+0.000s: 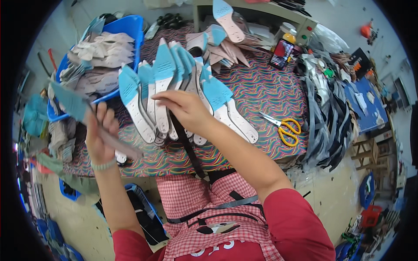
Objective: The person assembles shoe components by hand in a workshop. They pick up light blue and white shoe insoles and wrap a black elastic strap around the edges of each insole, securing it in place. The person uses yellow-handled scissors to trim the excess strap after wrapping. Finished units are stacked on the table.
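The left hand (99,141), left of the frame's centre, had its thumb and fingers closed on a blue-and-beige insole (69,102), pinching it near the middle. The piece was blurred and slanted, its blue end toward the upper left and its pale end toward the lower right. A pale bracelet (103,165) circled that wrist.

The right hand (187,108), at the centre, reached leftward over a row of insoles (163,67), its fingers drawn close together above the pale pieces. I cannot tell whether those fingertips pinched one or only lay against it. The row overlapped across the middle of the frame, blue ends toward the top and white ends toward the bottom. A dark strap (189,148) ran down from under the right hand toward the table's near edge.

Right of centre, scissors (281,123) with yellow handles lay on the wavy multicoloured tablecloth (270,95). Above them, in the upper right, stood a phone (282,54) with its screen lit, near a bottle (289,37) of yellow-orange colour. Grey and black strips (324,117) hung in a bundle at the right. In the upper left, a blue basket (139,39) held stacked beige pieces (106,52).
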The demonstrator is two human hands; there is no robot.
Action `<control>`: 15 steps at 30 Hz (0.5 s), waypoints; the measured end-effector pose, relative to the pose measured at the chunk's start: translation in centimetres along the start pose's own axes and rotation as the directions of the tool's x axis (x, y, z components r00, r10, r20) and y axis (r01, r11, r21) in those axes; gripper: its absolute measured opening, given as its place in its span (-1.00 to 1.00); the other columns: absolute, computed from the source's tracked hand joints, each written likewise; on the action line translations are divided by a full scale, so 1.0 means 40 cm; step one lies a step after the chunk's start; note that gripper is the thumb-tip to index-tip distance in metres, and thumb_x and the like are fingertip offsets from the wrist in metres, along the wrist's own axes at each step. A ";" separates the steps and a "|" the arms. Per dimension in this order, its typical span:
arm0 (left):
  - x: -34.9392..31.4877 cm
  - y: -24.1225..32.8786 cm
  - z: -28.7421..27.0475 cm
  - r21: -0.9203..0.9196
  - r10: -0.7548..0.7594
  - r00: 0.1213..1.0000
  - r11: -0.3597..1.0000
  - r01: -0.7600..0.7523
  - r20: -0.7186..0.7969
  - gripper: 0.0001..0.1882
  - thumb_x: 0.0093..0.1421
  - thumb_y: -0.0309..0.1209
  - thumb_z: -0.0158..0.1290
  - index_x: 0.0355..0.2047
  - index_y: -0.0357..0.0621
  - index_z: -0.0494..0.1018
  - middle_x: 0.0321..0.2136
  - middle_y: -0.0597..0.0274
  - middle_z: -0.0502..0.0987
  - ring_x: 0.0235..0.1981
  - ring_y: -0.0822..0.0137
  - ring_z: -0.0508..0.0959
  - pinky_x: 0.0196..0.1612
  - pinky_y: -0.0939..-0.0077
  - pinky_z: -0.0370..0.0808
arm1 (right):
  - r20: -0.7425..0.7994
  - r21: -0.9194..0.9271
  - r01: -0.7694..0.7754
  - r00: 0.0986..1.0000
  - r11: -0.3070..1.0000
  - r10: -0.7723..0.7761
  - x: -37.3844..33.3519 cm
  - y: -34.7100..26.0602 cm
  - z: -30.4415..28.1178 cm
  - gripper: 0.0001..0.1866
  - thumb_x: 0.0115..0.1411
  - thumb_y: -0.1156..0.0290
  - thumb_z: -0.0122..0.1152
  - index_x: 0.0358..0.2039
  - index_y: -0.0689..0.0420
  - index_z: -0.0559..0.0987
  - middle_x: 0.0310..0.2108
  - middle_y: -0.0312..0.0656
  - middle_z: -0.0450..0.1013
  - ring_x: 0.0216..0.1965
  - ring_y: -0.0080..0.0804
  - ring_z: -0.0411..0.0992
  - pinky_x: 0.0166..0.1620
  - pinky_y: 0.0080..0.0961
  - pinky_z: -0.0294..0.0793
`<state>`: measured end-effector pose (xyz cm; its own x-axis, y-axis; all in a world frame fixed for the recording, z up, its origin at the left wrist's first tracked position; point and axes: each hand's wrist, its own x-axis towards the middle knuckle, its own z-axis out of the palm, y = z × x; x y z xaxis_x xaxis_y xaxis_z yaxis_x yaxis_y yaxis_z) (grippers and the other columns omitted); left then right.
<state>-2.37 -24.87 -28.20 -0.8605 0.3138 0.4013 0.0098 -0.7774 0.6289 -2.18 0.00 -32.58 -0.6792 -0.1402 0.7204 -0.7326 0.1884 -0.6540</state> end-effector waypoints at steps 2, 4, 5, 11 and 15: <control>-0.067 -0.010 0.077 0.403 -0.043 0.999 0.915 0.032 0.016 -0.65 0.25 -0.25 0.02 -0.06 -0.20 0.28 -0.34 0.30 0.25 -0.51 0.48 0.30 -0.52 0.65 0.26 | 0.237 0.589 -0.567 0.803 0.576 0.547 -0.063 -0.166 -0.102 -0.80 0.25 0.47 0.03 -0.13 0.21 0.49 -0.39 -0.05 0.52 -0.45 -0.35 0.49 -0.35 -0.45 0.48; -0.145 -0.063 0.122 0.686 -0.145 0.965 0.680 0.259 -0.220 -0.63 0.22 -0.21 0.05 -0.12 -0.23 0.35 -0.27 0.23 0.33 -0.55 0.44 0.43 -0.52 0.64 0.37 | 0.534 0.747 -0.645 0.728 0.163 0.429 -0.155 -0.266 -0.190 -0.82 0.28 0.48 -0.01 -0.15 0.25 0.45 -0.41 -0.21 0.50 -0.46 -0.65 0.42 -0.41 -0.68 0.38; -0.157 -0.088 0.158 0.746 -0.234 0.964 0.618 0.247 -0.125 -0.70 0.15 -0.41 0.06 -0.13 -0.30 0.38 -0.24 0.16 0.40 -0.43 0.33 0.50 -0.41 0.54 0.46 | 0.502 0.709 -0.649 0.739 0.276 0.450 -0.196 -0.285 -0.177 -0.83 0.27 0.49 0.00 -0.16 0.25 0.46 -0.41 -0.22 0.49 -0.46 -0.65 0.41 -0.40 -0.68 0.38; -0.217 -0.248 0.294 0.416 -0.384 0.885 0.783 0.463 -0.262 -0.75 0.15 -0.57 0.03 -0.14 -0.34 0.45 -0.21 0.14 0.53 -0.33 0.39 0.55 -0.26 0.51 0.52 | 0.348 0.635 -0.563 0.820 0.529 0.455 -0.312 -0.281 -0.163 -0.89 0.23 0.56 0.04 -0.25 0.26 0.51 -0.37 -0.27 0.46 -0.40 -0.64 0.41 -0.33 -0.69 0.39; -0.223 -0.289 0.272 0.395 -0.477 0.825 0.725 0.564 -0.303 -0.64 0.14 -0.51 0.08 -0.03 -0.33 0.38 -0.22 0.12 0.54 -0.30 0.42 0.55 -0.25 0.54 0.50 | 0.161 0.521 -0.534 0.828 0.666 0.538 -0.312 -0.263 -0.166 -0.89 0.18 0.57 0.13 -0.27 0.26 0.56 -0.30 -0.27 0.46 -0.31 -0.64 0.41 -0.24 -0.67 0.41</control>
<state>10.75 -12.76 -31.81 -0.8692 0.4641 -0.1704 -0.2767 -0.1711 0.9456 14.31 6.23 -33.15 -0.9631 -0.1714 0.2075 -0.1481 -0.3065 -0.9403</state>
